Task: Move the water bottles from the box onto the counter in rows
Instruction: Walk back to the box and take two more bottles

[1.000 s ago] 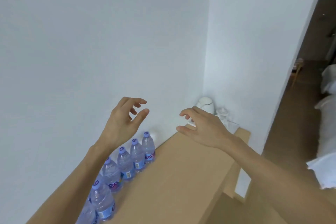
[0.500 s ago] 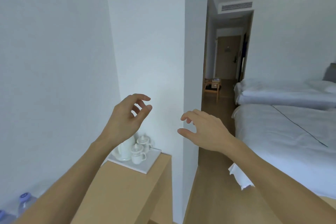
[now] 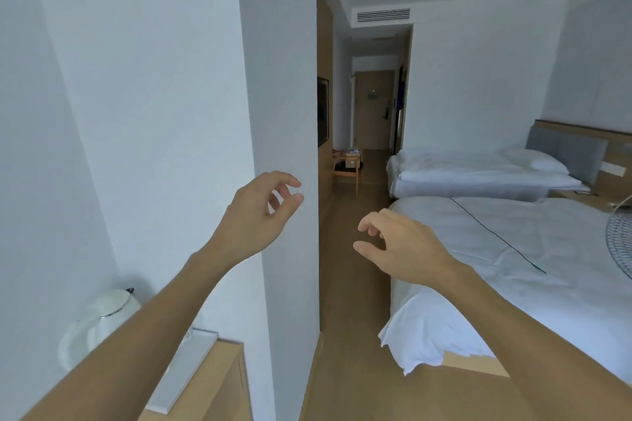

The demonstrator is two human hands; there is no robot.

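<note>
Head view looks past a white wall corner (image 3: 277, 113) and down a hallway, so almost nothing of the job itself is in sight. Both arms are raised in front of the person: the left hand (image 3: 254, 215) hangs in the air by the wall corner, fingers loosely curled and holding nothing, and the right hand (image 3: 403, 249) floats over the floor beside the nearer bed (image 3: 513, 249), also loosely curled and holding nothing. No water bottle shows anywhere in this picture, and I cannot pick out a box for certain; far down the hall a small wooden stand (image 3: 347, 171) carries something, but it is too small to name. Of the counter (image 3: 219, 383) only the end piece shows at the bottom left, bearing a white tray (image 3: 184, 369) and a white kettle (image 3: 99, 321), partly hidden behind the left forearm. How many bottles already stand in rows, and how many wait in the box, cannot be told from here. My reading is that the person is between trips, facing away from the counter with free hands, most likely turned toward wherever the box sits to fetch more. At least one more fetch-and-place round seems left.
</note>
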